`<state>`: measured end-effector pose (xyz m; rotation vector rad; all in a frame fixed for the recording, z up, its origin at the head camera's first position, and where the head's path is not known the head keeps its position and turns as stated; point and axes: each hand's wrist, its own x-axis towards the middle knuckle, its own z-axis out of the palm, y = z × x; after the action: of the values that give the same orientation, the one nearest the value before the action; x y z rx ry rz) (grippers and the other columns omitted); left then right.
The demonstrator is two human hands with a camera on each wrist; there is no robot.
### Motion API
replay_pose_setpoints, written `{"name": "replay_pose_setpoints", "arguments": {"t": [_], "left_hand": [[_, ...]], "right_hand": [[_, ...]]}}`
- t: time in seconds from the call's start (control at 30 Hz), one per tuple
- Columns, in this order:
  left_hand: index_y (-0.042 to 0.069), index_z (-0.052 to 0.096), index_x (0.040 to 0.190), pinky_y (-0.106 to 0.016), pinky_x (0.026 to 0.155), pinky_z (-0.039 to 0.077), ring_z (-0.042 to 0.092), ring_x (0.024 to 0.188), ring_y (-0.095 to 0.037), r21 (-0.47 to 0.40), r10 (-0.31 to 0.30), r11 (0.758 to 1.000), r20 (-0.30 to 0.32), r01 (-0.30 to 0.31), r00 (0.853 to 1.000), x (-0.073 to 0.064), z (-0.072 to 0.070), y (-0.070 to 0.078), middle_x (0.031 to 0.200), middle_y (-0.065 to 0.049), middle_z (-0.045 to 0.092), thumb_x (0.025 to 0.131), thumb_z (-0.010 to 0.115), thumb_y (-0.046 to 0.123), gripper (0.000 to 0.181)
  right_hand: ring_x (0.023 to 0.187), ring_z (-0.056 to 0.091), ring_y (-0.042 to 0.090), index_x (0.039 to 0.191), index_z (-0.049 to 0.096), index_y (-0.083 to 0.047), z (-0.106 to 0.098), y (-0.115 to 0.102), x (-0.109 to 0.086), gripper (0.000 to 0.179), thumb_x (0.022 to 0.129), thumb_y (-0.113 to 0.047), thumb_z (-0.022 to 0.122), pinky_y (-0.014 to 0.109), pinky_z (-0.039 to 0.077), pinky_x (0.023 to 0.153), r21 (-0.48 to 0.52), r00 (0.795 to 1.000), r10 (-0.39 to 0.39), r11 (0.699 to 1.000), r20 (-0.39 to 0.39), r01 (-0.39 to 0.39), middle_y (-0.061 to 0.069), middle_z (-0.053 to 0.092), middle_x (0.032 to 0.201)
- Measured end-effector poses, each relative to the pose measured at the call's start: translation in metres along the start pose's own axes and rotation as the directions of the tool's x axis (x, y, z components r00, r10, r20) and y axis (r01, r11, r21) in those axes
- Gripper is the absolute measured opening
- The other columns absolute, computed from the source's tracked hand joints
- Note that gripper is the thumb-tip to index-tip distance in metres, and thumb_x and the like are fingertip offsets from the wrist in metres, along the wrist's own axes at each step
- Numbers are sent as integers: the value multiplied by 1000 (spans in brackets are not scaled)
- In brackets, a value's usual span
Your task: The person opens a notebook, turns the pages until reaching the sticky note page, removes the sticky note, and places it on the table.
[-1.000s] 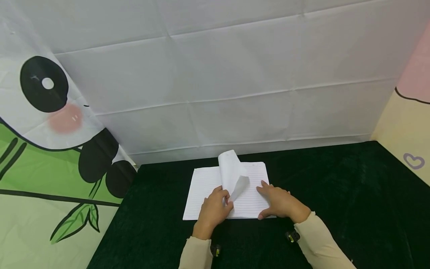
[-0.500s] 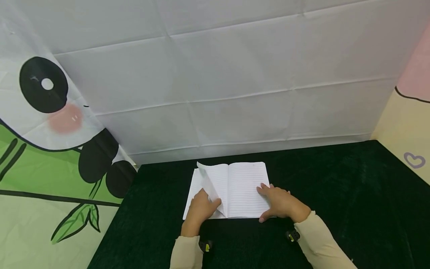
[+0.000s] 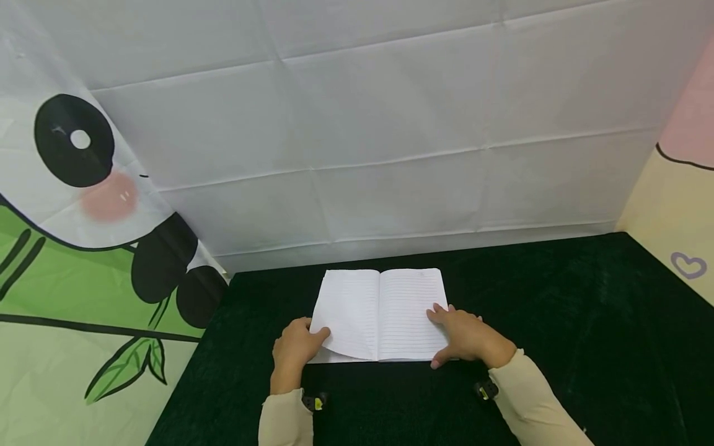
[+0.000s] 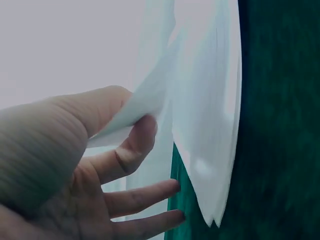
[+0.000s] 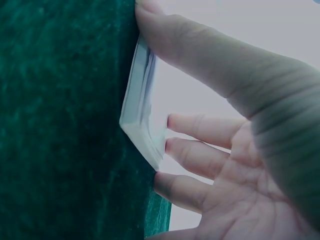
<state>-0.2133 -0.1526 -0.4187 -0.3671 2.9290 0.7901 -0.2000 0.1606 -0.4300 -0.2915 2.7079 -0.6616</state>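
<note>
An open notebook (image 3: 409, 316) with lined white pages lies on the dark green cloth. My left hand (image 3: 295, 344) is at its lower left corner. In the left wrist view, thumb and index finger pinch a single page (image 4: 145, 102) between them, while the other fingers spread below. That page is lifted a little off the left side, its lower edge curved above the sheets beneath. My right hand (image 3: 465, 334) rests at the notebook's right edge. In the right wrist view its thumb lies along the near edge of the page stack (image 5: 137, 100), and its fingertips touch the side, fingers extended.
Dark green cloth (image 3: 558, 322) covers the table around the notebook. Behind it hangs a creased white sheet (image 3: 390, 124). A cartoon panel (image 3: 111, 198) stands at the left, and a pink and cream panel (image 3: 680, 217) at the right.
My left hand has carried the page from the middle leftward over the left side, where it now lies nearly flat. My right hand has stayed at the right edge.
</note>
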Motion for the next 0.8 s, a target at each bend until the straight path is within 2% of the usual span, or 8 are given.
{"name": "replay_pose_setpoints", "arguments": {"t": [0.1,0.17,0.27,0.37,0.43,0.53,0.67,0.8], "left_hand": [[-4,62,127,-47,78,50,59,87,-31,-14,-46,999,12,46,999,2,-3,-5,114,-24,68,91,66,28,48],[-3,66,115,-41,71,45,57,80,-28,-16,-54,998,21,54,998,2,-2,-7,99,-20,67,91,67,26,38],[0,65,96,-38,67,42,54,74,-25,6,-34,999,22,34,999,2,1,-7,82,-13,60,89,69,23,24],[3,61,88,-40,69,44,54,72,-24,28,-13,1000,2,13,1000,1,4,-6,78,-12,57,87,72,20,21],[2,61,88,-42,72,46,54,74,-25,37,-6,999,-12,7,1000,1,6,-6,81,-13,58,86,73,20,21],[2,61,86,-53,86,51,60,89,-34,54,-2,999,-31,4,1000,2,7,-6,112,-25,65,85,73,19,21],[3,61,82,-70,104,42,55,121,-50,69,6,998,-42,-3,999,3,8,-6,149,-33,46,84,73,18,20],[1,58,102,-63,95,48,57,109,-44,16,-12,1000,-55,13,998,5,9,-7,136,-30,53,84,74,17,28]], "right_hand": [[150,25,51,151,44,-11,-1,1,1,96,69,-32,90,80,19,110,-1,1000,0,1000,4,0,18,30,165],[150,25,51,151,44,-11,-2,2,2,96,70,-34,90,81,19,110,4,1000,-7,1000,7,7,18,30,165],[150,25,52,151,45,-10,-4,5,1,95,71,-36,89,80,20,110,12,1000,-26,1000,12,26,18,31,165],[150,26,51,150,46,-9,-7,8,0,94,72,-37,89,75,21,114,39,998,-55,998,22,54,19,31,164],[150,26,51,149,47,-8,-9,10,0,92,72,-37,88,71,23,117,58,997,-77,995,25,75,20,31,164],[149,26,52,146,52,-10,-12,13,1,83,75,-35,86,67,24,119,89,994,-103,991,28,100,22,31,163],[148,33,50,127,70,-17,-17,19,1,48,82,-26,82,66,28,118,160,991,-134,978,15,130,23,38,159],[145,41,44,99,80,-22,-23,26,3,11,90,-19,74,65,30,118,222,985,-174,960,-6,171,22,51,150]]}}
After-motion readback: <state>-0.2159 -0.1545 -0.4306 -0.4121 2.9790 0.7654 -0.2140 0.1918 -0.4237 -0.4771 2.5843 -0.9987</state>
